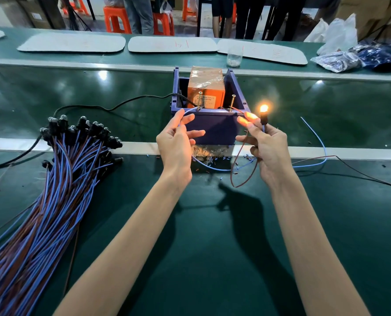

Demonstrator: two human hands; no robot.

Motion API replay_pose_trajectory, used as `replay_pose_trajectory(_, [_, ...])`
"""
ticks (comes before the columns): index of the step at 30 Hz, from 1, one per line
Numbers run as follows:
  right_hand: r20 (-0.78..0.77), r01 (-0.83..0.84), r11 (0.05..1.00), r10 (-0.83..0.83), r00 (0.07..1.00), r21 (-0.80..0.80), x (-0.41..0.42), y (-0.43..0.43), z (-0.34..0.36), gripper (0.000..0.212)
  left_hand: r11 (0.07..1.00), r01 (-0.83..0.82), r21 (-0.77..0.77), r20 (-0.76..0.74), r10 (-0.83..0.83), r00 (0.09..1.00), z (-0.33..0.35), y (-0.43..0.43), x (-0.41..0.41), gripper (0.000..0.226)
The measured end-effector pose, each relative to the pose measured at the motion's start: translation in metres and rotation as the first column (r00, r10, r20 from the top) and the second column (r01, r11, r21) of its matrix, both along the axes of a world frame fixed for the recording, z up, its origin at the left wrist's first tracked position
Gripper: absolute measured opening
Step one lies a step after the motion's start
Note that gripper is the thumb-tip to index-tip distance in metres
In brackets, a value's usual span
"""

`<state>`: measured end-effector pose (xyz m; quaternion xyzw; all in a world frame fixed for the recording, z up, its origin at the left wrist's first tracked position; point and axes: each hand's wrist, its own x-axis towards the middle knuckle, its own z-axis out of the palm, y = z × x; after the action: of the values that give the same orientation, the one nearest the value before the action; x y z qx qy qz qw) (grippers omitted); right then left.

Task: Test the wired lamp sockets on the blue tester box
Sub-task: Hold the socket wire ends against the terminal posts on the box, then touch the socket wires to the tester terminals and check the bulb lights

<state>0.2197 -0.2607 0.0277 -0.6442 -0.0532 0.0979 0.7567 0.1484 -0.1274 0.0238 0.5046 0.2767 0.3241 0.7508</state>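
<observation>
1. I judge this socket is mid-test and passing: its bulb glows orange just right of the blue box.
2. My left hand pinches the blue wire between thumb and forefinger, its end at the left screw; the other fingers are spread.
3. My right hand is curled round the socket, and its fingertips reach with the brown wire toward the right screw. I cannot tell the exact contact.
4. The next move calls for lifting both wire ends off the screws, setting this socket apart, and taking another from the pile at my left.
5. Around: a black cable runs into the box, and a loose wire lies to the right.
6. In the way: the slack loops hanging under my hands could snag, and I should keep my fingers off the bare screws.
</observation>
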Motion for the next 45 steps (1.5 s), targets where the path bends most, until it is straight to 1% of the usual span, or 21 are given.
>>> replay_pose_trajectory(6, [-0.016,0.087,0.976,-0.092,0.996,-0.199,0.014,-0.013,0.000,0.021,0.994,-0.070,-0.082,0.108,0.078,0.991,0.006,-0.003,-0.004,0.041])
replay_pose_trajectory(8, [-0.034,0.043,0.948,-0.057,0.998,-0.317,0.023,-0.023,0.003,0.030,0.997,0.015,-0.075,0.079,-0.009,0.997,0.009,-0.004,-0.006,0.045])
replay_pose_trajectory(10, [0.023,0.050,0.866,-0.045,0.999,-0.498,0.033,-0.036,0.006,0.039,0.984,0.181,-0.002,-0.002,-0.181,0.984,0.016,0.001,-0.007,0.041])
replay_pose_trajectory(12, [0.132,0.152,0.757,-0.088,0.987,-0.635,0.038,-0.054,0.010,0.044,0.893,0.419,0.163,-0.166,-0.394,0.904,0.023,0.011,-0.011,0.035])
replay_pose_trajectory(15, [0.245,0.302,0.696,-0.185,0.952,-0.651,0.042,-0.080,0.015,0.036,0.597,0.741,0.307,-0.510,-0.555,0.658,0.032,0.034,-0.022,0.026])
replay_pose_trajectory(17, [0.482,0.529,0.601,-0.257,0.838,-0.599,0.043,-0.091,0.018,0.030,0.453,0.815,0.362,-0.729,-0.408,0.550,0.032,0.053,-0.027,0.021])
replay_pose_trajectory(19, [0.731,0.731,0.480,-0.235,0.640,-0.485,0.039,-0.094,0.023,0.032,0.357,0.817,0.454,-0.851,-0.097,0.516,0.028,0.071,-0.028,0.029])
replay_pose_trajectory(20, [0.800,0.767,0.458,-0.177,0.574,-0.449,0.038,-0.093,0.024,0.032,0.349,0.798,0.491,-0.858,0.036,0.512,0.028,0.080,-0.030,0.032])
replay_pose_trajectory(21, [0.824,0.763,0.451,-0.099,0.559,-0.463,0.037,-0.089,0.023,0.032,0.374,0.767,0.521,-0.848,0.122,0.516,0.028,0.089,-0.033,0.033])
replay_pose_trajectory(23, [0.728,0.638,0.426,0.074,0.682,-0.641,0.039,-0.079,0.013,0.031,0.431,0.706,0.561,-0.825,0.228,0.516,0.028,0.107,-0.039,0.032])
replay_pose_trajectory(25, [0.390,0.309,0.293,0.276,0.879,-0.905,0.040,-0.068,-0.002,0.033,0.428,0.726,0.538,-0.842,0.315,0.438,0.027,0.121,-0.045,0.037])
replay_pose_trajectory(27, [0.008,-0.024,0.086,0.358,0.934,-0.996,0.036,-0.058,-0.016,0.030,0.436,0.790,0.432,-0.894,0.324,0.310,0.021,0.126,-0.049,0.049])
replay_pose_trajectory(28, [-0.070,-0.092,0.045,0.354,0.932,-0.995,0.033,-0.054,-0.019,0.023,0.459,0.808,0.369,-0.921,0.298,0.251,0.017,0.126,-0.049,0.052])
replay_pose_trajectory(30, [-0.056,-0.087,0.082,0.324,0.944,-0.993,0.033,-0.053,-0.021,0.018,0.490,0.816,0.306,-0.944,0.267,0.194,0.010,0.125,-0.049,0.048])
replay_pose_trajectory(32, [-0.012,-0.045,0.100,0.310,0.951,-0.994,0.034,-0.055,-0.019,0.018,0.478,0.813,0.332,-0.930,0.310,0.198,0.005,0.126,-0.048,0.041])
replay_pose_trajectory(34, [-0.008,-0.042,0.101,0.319,0.948,-0.994,0.037,-0.056,-0.020,0.040,0.466,0.796,0.385,-0.905,0.358,0.228,0.004,0.128,-0.049,0.036])
replay_pose_trajectory(36, [-0.026,-0.066,0.108,0.337,0.941,-0.992,0.037,-0.058,-0.021,0.051,0.470,0.794,0.385,-0.906,0.358,0.227,0.002,0.131,-0.049,0.031])
replay_pose_trajectory(40, [-0.043,-0.092,0.116,0.374,0.927,-0.989,0.038,-0.057,-0.021,0.045,0.484,0.841,0.240,-0.948,0.304,0.095,-0.005,0.129,-0.047,0.024])
replay_pose_trajectory(42, [-0.008,-0.063,0.126,0.395,0.919,-0.990,0.036,-0.054,-0.017,0.045,0.478,0.851,0.216,-0.958,0.271,0.091,-0.006,0.128,-0.046,0.016])
replay_pose_trajectory(43, [0.040,-0.034,0.171,0.411,0.911,-0.985,0.034,-0.053,-0.015,0.043,0.476,0.850,0.228,-0.961,0.248,0.119,-0.004,0.126,-0.047,0.012])
replay_pose_trajectory(45, [0.169,0.000,0.357,0.444,0.880,-0.934,0.028,-0.046,-0.005,0.038,0.455,0.833,0.315,-0.948,0.204,0.246,0.005,0.122,-0.047,0.009])
